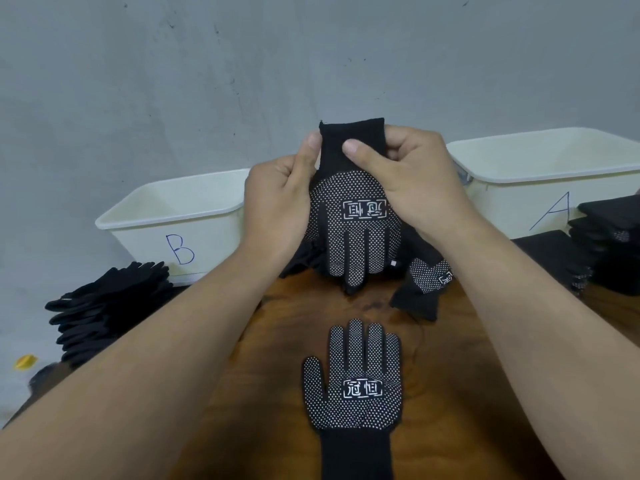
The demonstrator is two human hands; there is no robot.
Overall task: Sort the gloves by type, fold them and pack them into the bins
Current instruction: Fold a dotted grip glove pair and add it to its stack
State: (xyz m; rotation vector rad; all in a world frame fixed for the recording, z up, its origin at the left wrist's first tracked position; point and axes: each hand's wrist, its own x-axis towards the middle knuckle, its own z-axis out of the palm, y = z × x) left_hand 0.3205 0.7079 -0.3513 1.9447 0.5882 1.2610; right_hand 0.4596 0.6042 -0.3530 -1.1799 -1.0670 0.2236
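Head camera view, looking down over two bare forearms at a wooden table (pixel 467 375). Both hands are raised over the far middle of the table and pinch the cuff of a black dotted glove (pixel 353 230). The left hand (pixel 277 202) has its thumb on the cuff's left edge. The right hand (pixel 415 181) has its thumb pressed on the cuff front and its fingers curled behind. This glove hangs cuff up, with its fingers pointing down toward the viewer. A matching flat glove (pixel 353 386) lies on the near table directly below the hands, cuff nearest and fingers pointing far. The two gloves share one near-far line but face opposite ways, so pairing them probably calls for turning the held one end for end. Both hands sit about equally close to it. White bin B (pixel 173 209) stands far left and bin A (pixel 540 168) far right. Plain black gloves (pixel 110 306) are heaped at left, and what appears to be a folded stack (pixel 606 244) sits at right.
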